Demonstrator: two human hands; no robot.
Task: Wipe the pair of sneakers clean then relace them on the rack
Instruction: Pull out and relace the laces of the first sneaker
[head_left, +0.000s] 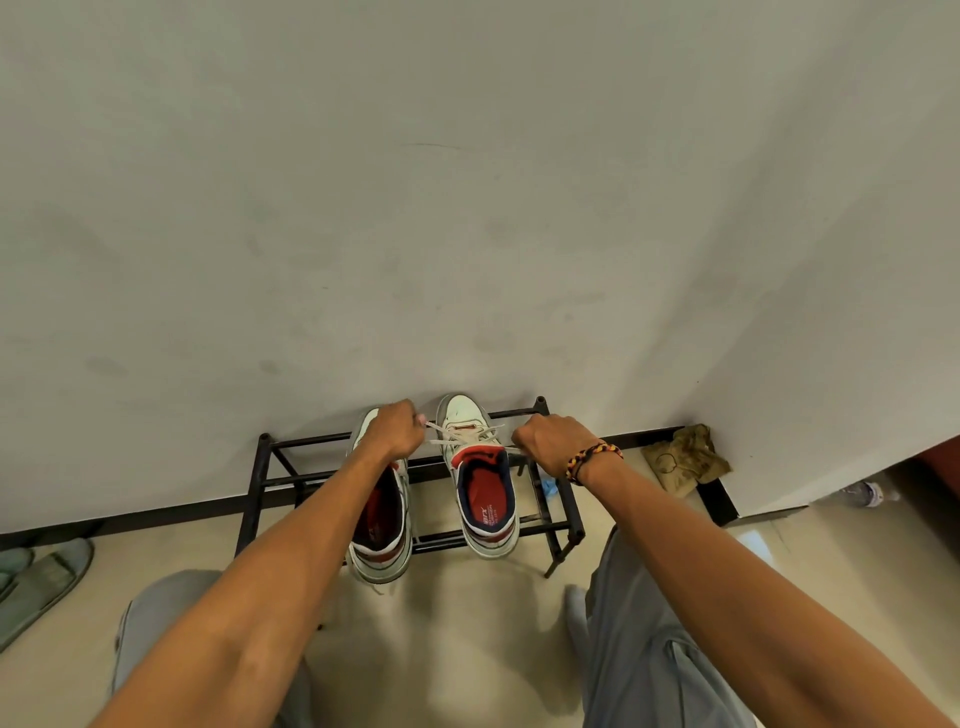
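Two white sneakers with red and navy collars stand toes to the wall on a low black metal rack. The right sneaker has a white lace crossing over its tongue. My left hand pinches one end of that lace, and my right hand, wearing a braided wristband, grips the other end, so the lace is pulled taut sideways. My left forearm lies over the left sneaker and hides its front; I cannot tell whether it has a lace.
A grey wall rises right behind the rack. A crumpled brown cloth lies on the floor at the right corner, a blue scrap under the rack's right end. Grey slippers sit at far left. My grey-trousered knees frame the floor in front.
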